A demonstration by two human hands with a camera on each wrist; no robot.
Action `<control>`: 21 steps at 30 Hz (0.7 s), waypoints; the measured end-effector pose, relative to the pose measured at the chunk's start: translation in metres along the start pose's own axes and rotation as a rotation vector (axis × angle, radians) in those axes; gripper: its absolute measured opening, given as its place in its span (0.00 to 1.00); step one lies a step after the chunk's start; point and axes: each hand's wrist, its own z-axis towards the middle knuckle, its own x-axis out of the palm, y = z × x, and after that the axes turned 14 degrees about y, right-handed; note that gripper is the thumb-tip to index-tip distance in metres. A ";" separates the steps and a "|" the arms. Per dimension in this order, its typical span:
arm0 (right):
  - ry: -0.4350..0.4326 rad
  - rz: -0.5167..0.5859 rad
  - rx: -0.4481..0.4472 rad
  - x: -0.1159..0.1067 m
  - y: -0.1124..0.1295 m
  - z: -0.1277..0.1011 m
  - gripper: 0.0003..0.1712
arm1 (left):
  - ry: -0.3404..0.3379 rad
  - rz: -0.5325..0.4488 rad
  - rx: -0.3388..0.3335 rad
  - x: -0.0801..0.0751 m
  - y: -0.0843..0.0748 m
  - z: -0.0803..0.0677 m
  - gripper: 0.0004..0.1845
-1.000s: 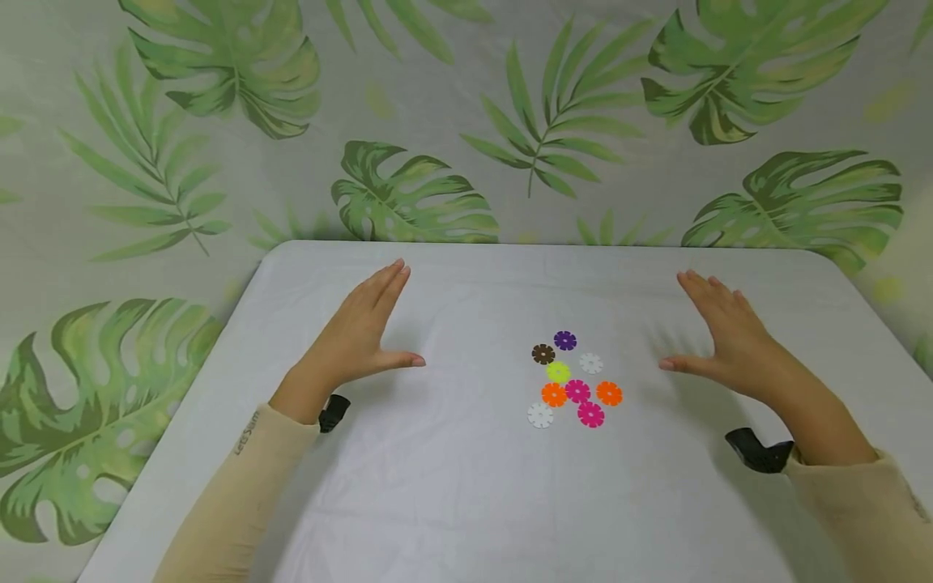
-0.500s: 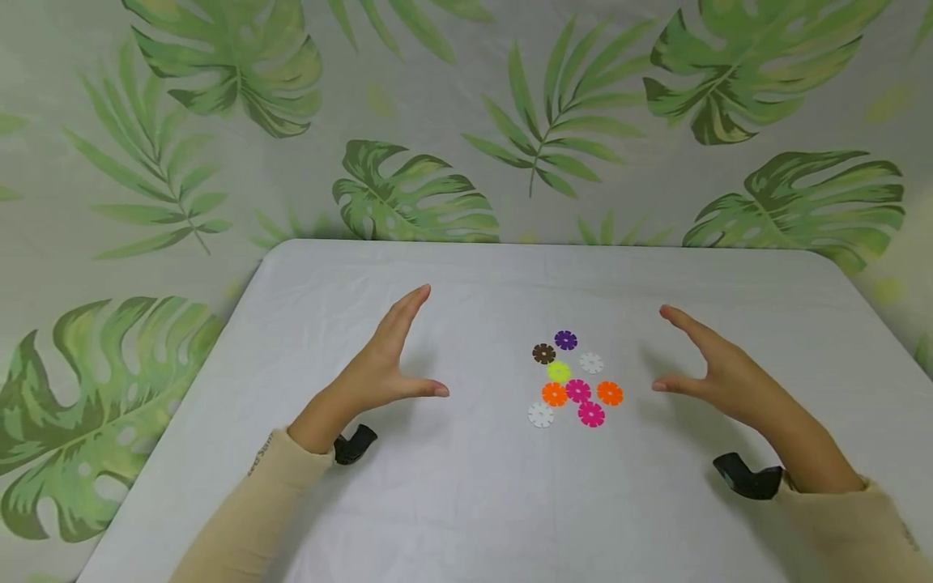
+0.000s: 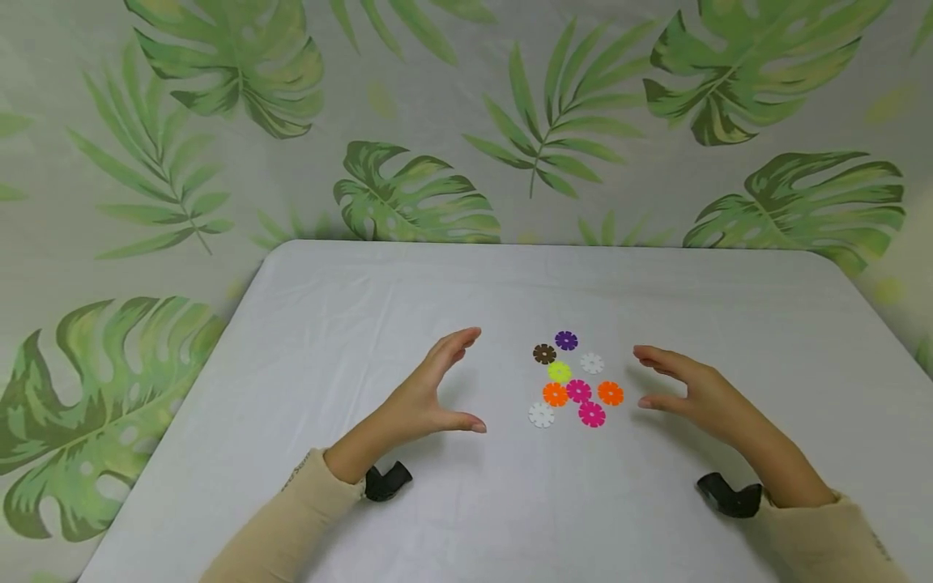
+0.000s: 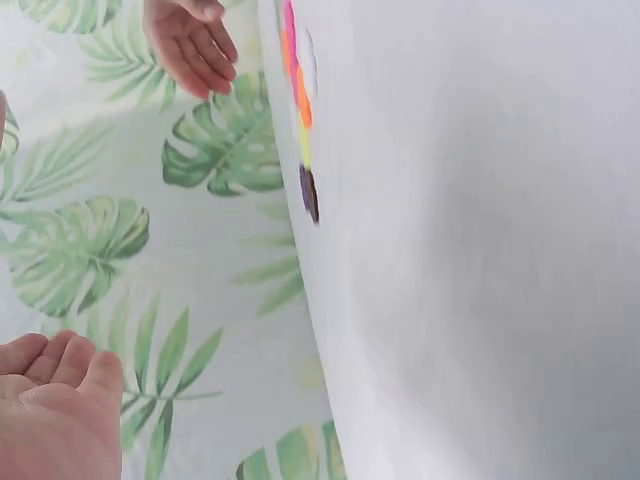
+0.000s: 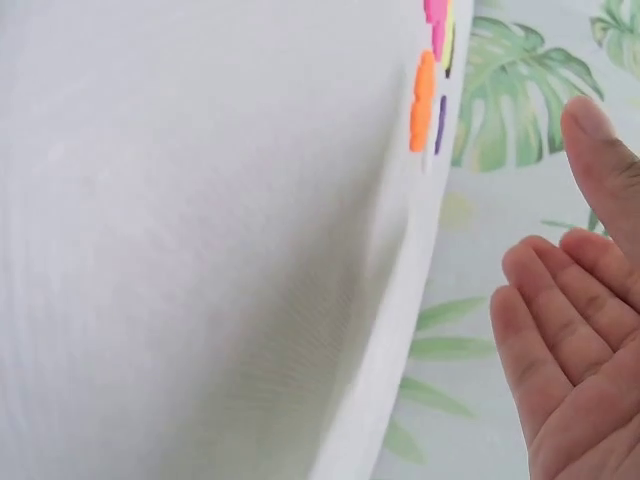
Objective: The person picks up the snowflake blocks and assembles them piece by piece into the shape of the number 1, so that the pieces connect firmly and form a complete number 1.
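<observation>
You are flanking the discs (image 3: 573, 378), a small flat cluster lying on the table (image 3: 364, 300) right of centre, so each palm is facing inward to bracket them. Your left hand (image 3: 430, 397) is hovering just left of the cluster, your right hand (image 3: 681, 389) just right; both are spread loosely, fingers slightly bent, holding and touching nothing

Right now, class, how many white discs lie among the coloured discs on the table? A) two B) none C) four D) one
A: one white disc lies at the right of the cluster and another white disc at its near left edge, both flat on the table.
</observation>
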 end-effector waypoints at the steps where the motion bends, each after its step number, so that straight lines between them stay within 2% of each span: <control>1: 0.003 -0.003 -0.008 0.001 0.000 0.001 0.40 | 0.006 -0.018 0.012 0.002 0.000 0.001 0.50; 5: 0.018 0.010 -0.028 0.006 0.001 0.003 0.38 | 0.017 -0.059 0.039 0.012 -0.002 0.006 0.48; 11: 0.038 0.054 -0.011 0.014 -0.001 0.007 0.36 | 0.021 -0.067 0.016 0.027 0.002 0.011 0.44; 16: 0.029 0.064 -0.029 0.023 -0.006 0.012 0.34 | 0.032 -0.030 0.000 0.040 0.022 0.017 0.42; 21: 0.015 0.064 -0.036 0.031 -0.010 0.015 0.32 | 0.056 0.053 -0.057 0.052 0.045 0.024 0.41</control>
